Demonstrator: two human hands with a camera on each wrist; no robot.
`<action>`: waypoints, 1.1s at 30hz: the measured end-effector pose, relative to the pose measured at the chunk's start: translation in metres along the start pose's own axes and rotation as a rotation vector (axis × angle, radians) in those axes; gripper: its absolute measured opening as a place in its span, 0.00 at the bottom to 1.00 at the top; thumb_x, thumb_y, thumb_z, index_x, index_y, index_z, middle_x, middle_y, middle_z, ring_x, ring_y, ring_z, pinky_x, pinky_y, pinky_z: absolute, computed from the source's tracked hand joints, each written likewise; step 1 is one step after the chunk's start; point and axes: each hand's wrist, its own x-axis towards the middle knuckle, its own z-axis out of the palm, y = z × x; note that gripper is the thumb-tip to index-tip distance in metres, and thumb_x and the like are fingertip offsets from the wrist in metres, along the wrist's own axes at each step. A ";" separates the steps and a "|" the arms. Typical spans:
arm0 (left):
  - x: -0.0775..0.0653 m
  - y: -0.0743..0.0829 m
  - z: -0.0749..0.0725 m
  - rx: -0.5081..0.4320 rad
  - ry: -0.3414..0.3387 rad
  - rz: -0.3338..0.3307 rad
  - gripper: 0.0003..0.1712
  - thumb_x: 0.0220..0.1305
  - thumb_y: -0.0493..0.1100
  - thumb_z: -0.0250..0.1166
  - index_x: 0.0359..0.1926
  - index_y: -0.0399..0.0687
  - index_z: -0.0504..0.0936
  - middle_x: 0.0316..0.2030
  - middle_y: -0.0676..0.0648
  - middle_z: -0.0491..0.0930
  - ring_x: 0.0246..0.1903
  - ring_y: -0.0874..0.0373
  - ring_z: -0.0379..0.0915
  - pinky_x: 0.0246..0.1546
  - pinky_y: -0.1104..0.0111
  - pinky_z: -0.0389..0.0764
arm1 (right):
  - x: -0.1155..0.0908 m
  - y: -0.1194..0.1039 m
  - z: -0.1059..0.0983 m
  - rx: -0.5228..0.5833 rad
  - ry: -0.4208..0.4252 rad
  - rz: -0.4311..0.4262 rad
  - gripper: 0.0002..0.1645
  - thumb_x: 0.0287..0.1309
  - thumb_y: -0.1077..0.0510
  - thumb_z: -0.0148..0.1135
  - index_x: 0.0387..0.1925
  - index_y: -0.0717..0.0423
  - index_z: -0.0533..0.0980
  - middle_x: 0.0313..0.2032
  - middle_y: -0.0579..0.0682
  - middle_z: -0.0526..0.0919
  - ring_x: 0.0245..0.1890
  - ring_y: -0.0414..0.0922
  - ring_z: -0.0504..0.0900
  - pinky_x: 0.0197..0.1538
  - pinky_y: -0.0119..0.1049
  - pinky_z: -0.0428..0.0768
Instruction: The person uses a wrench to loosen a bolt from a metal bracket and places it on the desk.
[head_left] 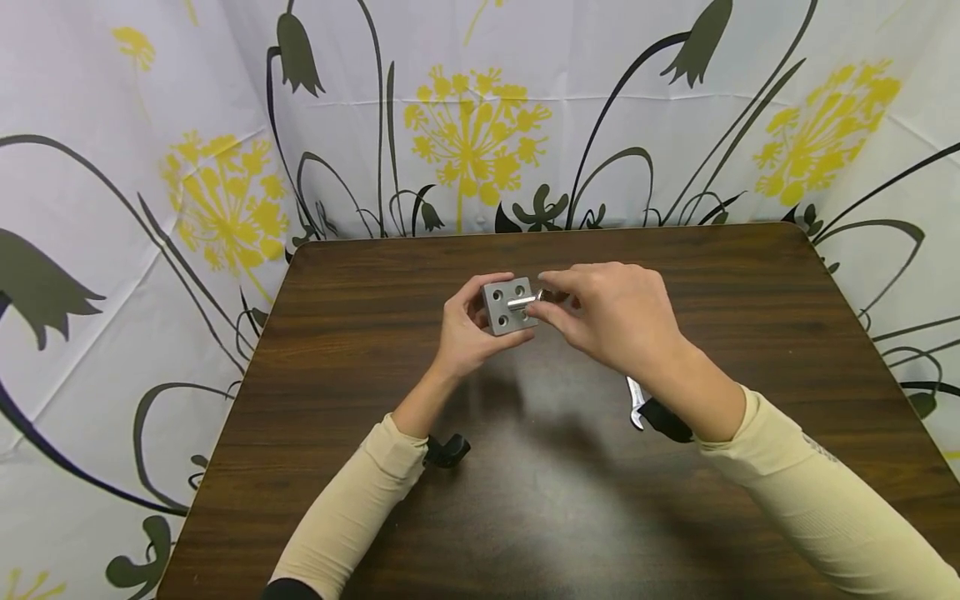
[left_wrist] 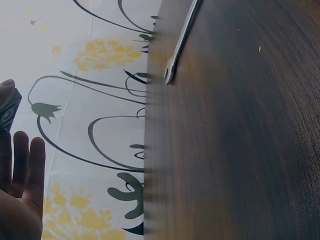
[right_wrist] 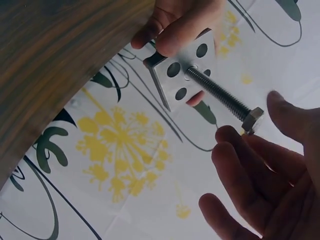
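Note:
My left hand (head_left: 463, 329) grips a grey metal block (right_wrist: 167, 75) by its edges, thumb on one side and fingers on the other. Several round holes show in its face. From the middle of that face a long threaded bolt (right_wrist: 220, 92) sticks out, its hex head (right_wrist: 253, 121) away from the block. Around the bolt head my right hand (head_left: 618, 312) holds its thumb and fingers spread. In the right wrist view a gap shows between thumb and head, with the fingertips close below it. The left wrist view catches only the block's dark corner (left_wrist: 11, 111).
A metal wrench (left_wrist: 181, 44) lies on the brown wooden table (head_left: 360, 333), partly hidden under my right forearm in the head view. Black wrist cameras (head_left: 448, 451) hang at both wrists. Behind the table's far edge hangs a flower-patterned curtain (head_left: 600, 108).

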 end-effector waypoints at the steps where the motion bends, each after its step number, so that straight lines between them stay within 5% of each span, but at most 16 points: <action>1: 0.000 -0.003 -0.001 0.001 -0.002 0.002 0.39 0.37 0.20 0.76 0.56 0.30 0.75 0.46 0.40 0.77 0.43 0.54 0.75 0.40 0.64 0.82 | 0.000 0.000 0.000 0.001 -0.002 0.011 0.13 0.55 0.43 0.71 0.37 0.45 0.86 0.25 0.39 0.84 0.19 0.39 0.76 0.17 0.39 0.70; 5: 0.000 -0.017 -0.003 0.001 -0.004 -0.005 0.41 0.36 0.20 0.77 0.58 0.32 0.75 0.48 0.40 0.77 0.44 0.54 0.75 0.40 0.64 0.82 | 0.001 0.000 0.001 0.000 -0.026 -0.055 0.07 0.56 0.51 0.72 0.36 0.47 0.87 0.27 0.40 0.83 0.23 0.41 0.78 0.21 0.38 0.73; 10: 0.000 -0.024 -0.005 -0.005 0.002 0.002 0.42 0.36 0.22 0.78 0.58 0.40 0.77 0.48 0.42 0.77 0.44 0.53 0.76 0.40 0.64 0.82 | 0.000 0.003 0.001 0.012 0.007 -0.172 0.15 0.51 0.59 0.75 0.43 0.49 0.86 0.37 0.45 0.84 0.32 0.46 0.80 0.29 0.40 0.78; 17: 0.001 -0.024 -0.006 0.003 -0.004 0.019 0.41 0.36 0.24 0.79 0.57 0.41 0.78 0.47 0.42 0.78 0.43 0.51 0.76 0.40 0.63 0.83 | -0.001 0.001 0.002 -0.019 0.018 -0.015 0.15 0.58 0.42 0.68 0.34 0.47 0.86 0.24 0.41 0.84 0.20 0.40 0.77 0.17 0.38 0.70; 22: 0.001 -0.023 -0.005 0.001 -0.003 -0.005 0.42 0.36 0.22 0.78 0.58 0.34 0.76 0.49 0.42 0.77 0.44 0.53 0.76 0.40 0.64 0.82 | -0.001 0.002 0.001 -0.008 -0.022 -0.086 0.08 0.55 0.52 0.73 0.36 0.48 0.87 0.28 0.41 0.83 0.24 0.42 0.78 0.22 0.38 0.74; 26: 0.001 -0.024 -0.006 0.008 0.002 -0.002 0.42 0.35 0.20 0.77 0.58 0.33 0.76 0.48 0.39 0.77 0.43 0.52 0.76 0.40 0.64 0.82 | -0.001 0.004 0.002 0.011 0.010 -0.164 0.16 0.50 0.56 0.76 0.43 0.49 0.86 0.35 0.45 0.85 0.31 0.45 0.80 0.28 0.39 0.78; 33: 0.001 -0.024 -0.005 0.001 0.002 0.006 0.42 0.35 0.22 0.79 0.57 0.35 0.76 0.47 0.42 0.79 0.43 0.53 0.77 0.39 0.62 0.83 | -0.003 0.003 0.004 0.013 0.042 -0.015 0.14 0.57 0.44 0.70 0.38 0.48 0.86 0.28 0.41 0.85 0.23 0.39 0.79 0.19 0.38 0.72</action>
